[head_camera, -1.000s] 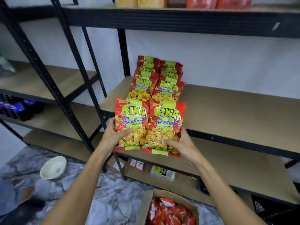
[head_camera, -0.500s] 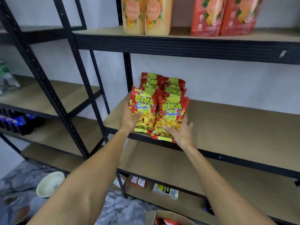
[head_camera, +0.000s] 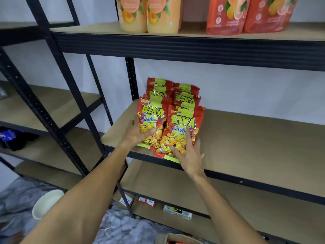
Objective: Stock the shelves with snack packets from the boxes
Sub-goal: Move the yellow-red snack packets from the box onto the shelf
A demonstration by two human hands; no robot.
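Two red and yellow BIKA Seafood snack packets lie side by side at the front left of the middle shelf board (head_camera: 246, 138), in front of two rows of the same packets (head_camera: 186, 97). My left hand (head_camera: 137, 132) grips the left packet (head_camera: 153, 117), thumb across its front. My right hand (head_camera: 190, 154) rests with spread, fairly straight fingers on the right packet (head_camera: 184, 120), whose bottom edge hangs over the shelf's black front rail. A cardboard box (head_camera: 175, 239) with red packets shows at the bottom edge.
Orange juice bottles (head_camera: 149, 14) and red pouches (head_camera: 246, 14) stand on the shelf above. Black uprights (head_camera: 58, 111) of a second rack stand to the left. A white bowl (head_camera: 47, 203) sits on the marble floor. Small boxes (head_camera: 175, 211) lie on the lowest shelf.
Both hands carried the two packets up from in front of the shelf and set them down before the rows. My right hand went from gripping its packet to lying on top of it.
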